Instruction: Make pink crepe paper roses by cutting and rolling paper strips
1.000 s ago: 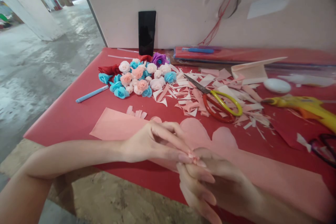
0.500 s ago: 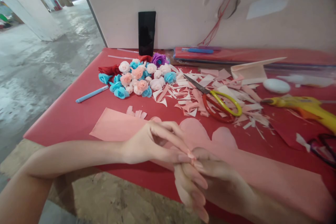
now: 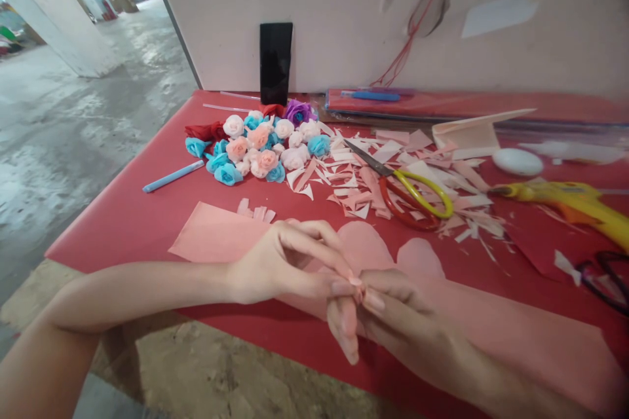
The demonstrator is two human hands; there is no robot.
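My left hand (image 3: 285, 262) reaches in from the left, its thumb and fingertips pinched on a small rolled piece of pink crepe paper (image 3: 358, 285). Meeting it from the right, my right hand (image 3: 407, 321) grips the other side of the same piece, which the fingertips mostly hide. Under both hands lies a long pink paper strip (image 3: 511, 327); two rounded pink petals (image 3: 361, 240) show just beyond the fingers. Further back, several paper roses (image 3: 258, 137) in blue, white, peach, red and purple are heaped together.
Scissors (image 3: 413, 190) with yellow and red handles rest on paper scraps (image 3: 354, 177). A yellow glue gun (image 3: 570, 200) lies at the right, near dark-handled scissors (image 3: 604, 278). A phone (image 3: 276, 62) leans on the white board behind. At the left is a blue pen (image 3: 173, 176).
My right hand's fingers have shifted and curled in around the pink paper, with fewer fingers hanging below. The small piece shows slightly higher and turned. My left hand has barely moved.
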